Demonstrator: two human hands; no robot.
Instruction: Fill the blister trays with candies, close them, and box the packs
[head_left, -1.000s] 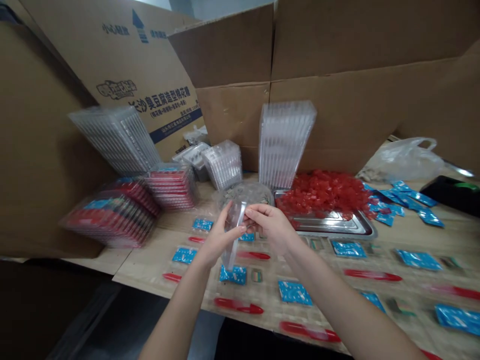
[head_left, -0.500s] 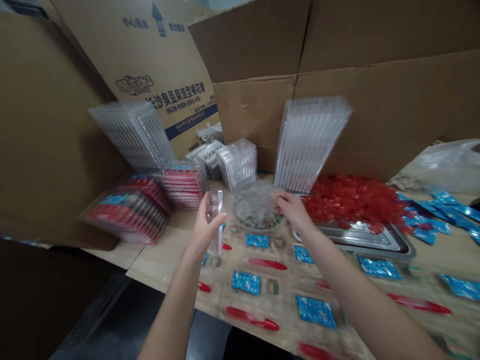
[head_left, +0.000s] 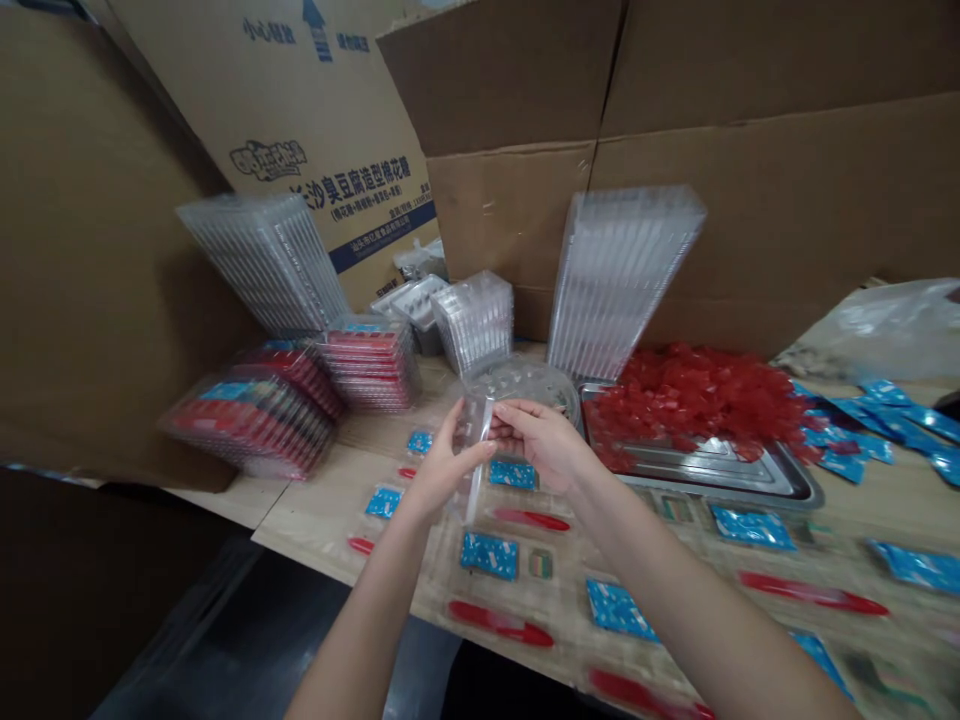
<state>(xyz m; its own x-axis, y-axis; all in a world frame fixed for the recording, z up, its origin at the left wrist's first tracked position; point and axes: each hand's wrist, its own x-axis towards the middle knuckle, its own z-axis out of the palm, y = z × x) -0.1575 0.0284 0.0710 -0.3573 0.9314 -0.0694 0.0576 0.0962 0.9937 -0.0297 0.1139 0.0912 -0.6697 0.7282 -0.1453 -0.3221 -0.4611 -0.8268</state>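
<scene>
Right hand point(head_left: 544, 445) moves in from the round clear tub point(head_left: 521, 383) to meet the left hand point(head_left: 446, 465) above the surface point(head_left: 300, 495), seen from the head camera. Left grip pinches a clear plastic piece point(head_left: 472, 505) upright between thumb and fingers; right fingertips point(head_left: 504, 412) rest against its upper end, though whether they hold it is unclear. Rows of blue packets point(head_left: 489, 555) and red spoons point(head_left: 531, 520) lie spread below, loose red pieces point(head_left: 690, 395) fill a steel tray point(head_left: 712, 480), and stacked clear trays point(head_left: 615, 280) stand behind.
</scene>
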